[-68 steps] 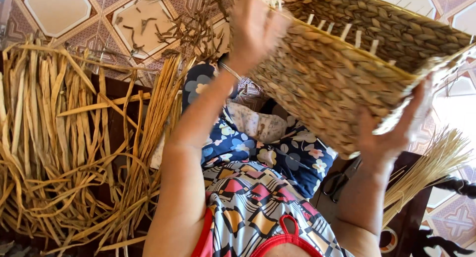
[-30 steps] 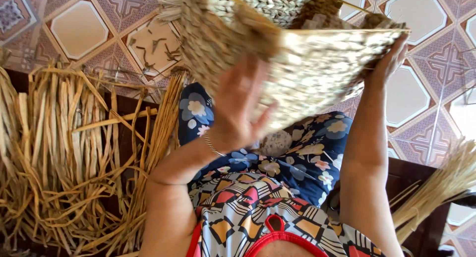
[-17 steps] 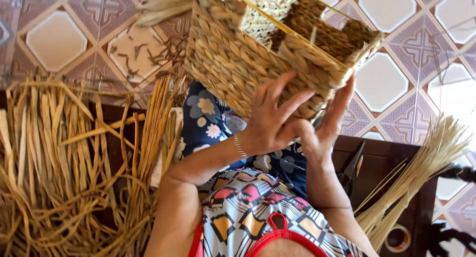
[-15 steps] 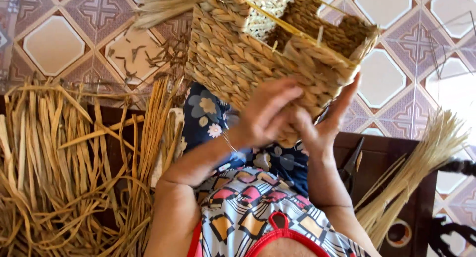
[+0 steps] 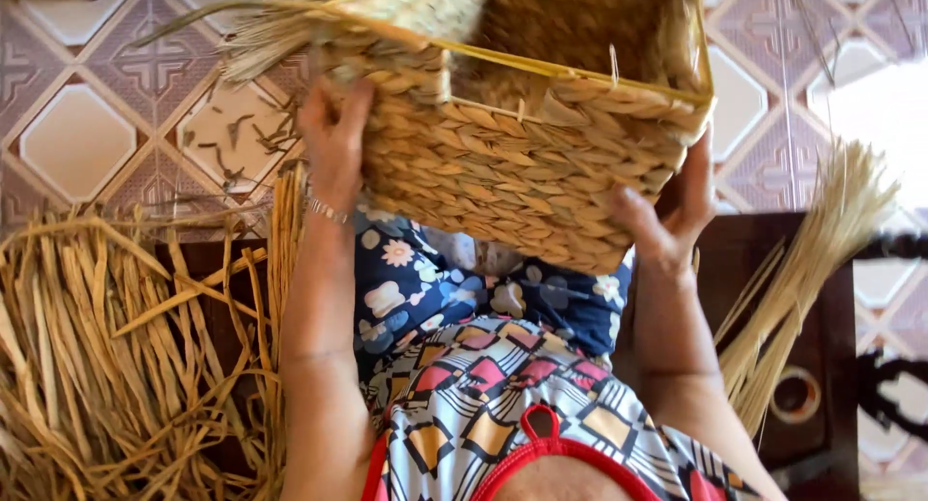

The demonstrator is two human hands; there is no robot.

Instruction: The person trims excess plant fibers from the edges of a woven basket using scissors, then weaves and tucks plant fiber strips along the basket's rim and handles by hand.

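A square woven straw basket (image 5: 503, 172) with a thin yellow frame at its rim is held up over my lap, its opening facing up and towards me. My left hand (image 5: 333, 143) grips its left side, a thin bracelet at the wrist. My right hand (image 5: 667, 221) holds the lower right corner, fingers spread up along the wall. Loose fibre ends (image 5: 280, 37) stick out from the basket's upper left corner. Below the basket lie my patterned blue and multicoloured clothes (image 5: 483, 346).
A big heap of dried straw strips (image 5: 116, 346) lies at my left on a dark wooden seat. A bundle of thin pale stalks (image 5: 812, 259) leans at my right, with a small ring-shaped object (image 5: 797, 395) below it. Patterned floor tiles (image 5: 116, 95) with straw scraps lie beyond.
The basket has been turned around in my hands, from bottom side shown to opening facing me. My hands moved from together under it to its left and right sides.
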